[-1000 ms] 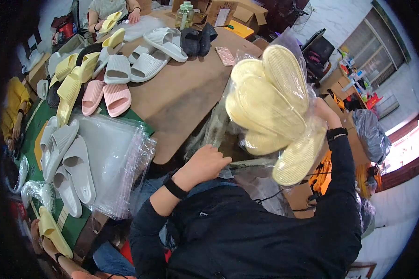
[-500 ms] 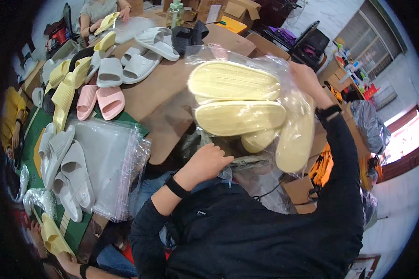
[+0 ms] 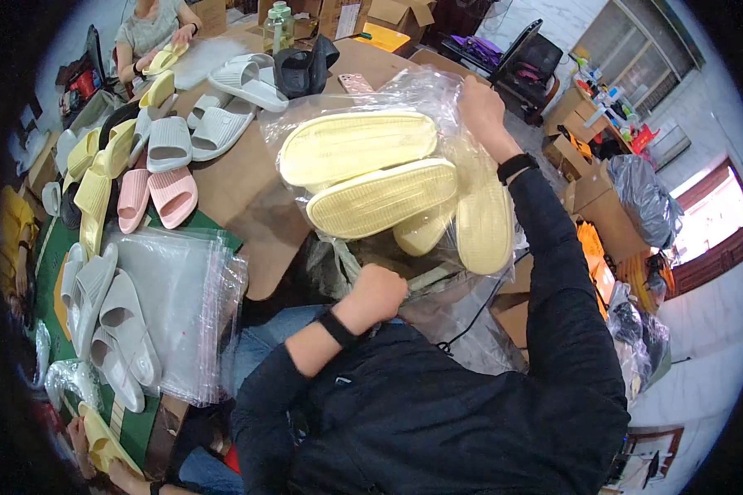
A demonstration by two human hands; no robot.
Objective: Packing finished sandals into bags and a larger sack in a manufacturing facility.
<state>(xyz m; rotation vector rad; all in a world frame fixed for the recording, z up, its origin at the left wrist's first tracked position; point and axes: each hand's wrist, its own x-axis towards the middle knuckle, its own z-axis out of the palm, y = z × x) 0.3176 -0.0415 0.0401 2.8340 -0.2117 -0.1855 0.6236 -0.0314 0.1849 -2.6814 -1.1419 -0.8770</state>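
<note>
My right hand is closed on the gathered top corner of a clear plastic bag. Several pale yellow slippers, each in clear wrap, show their ribbed soles through it. They hang over a woven grey-green sack by my lap. My left hand, a fist with a dark wristband, grips the rim of that sack just below the slippers; its fingertips are hidden.
Grey slippers, a stack of clear zip bags and pink slippers lie on the table to the left. A pink phone lies beyond. Co-workers handle yellow slippers at the far left and lower left. Cardboard boxes stand at right.
My right hand has brought the bag of yellow slippers left and slightly nearer, over the sack. My left hand stays closed near its former place. The whole view has shifted a little.
</note>
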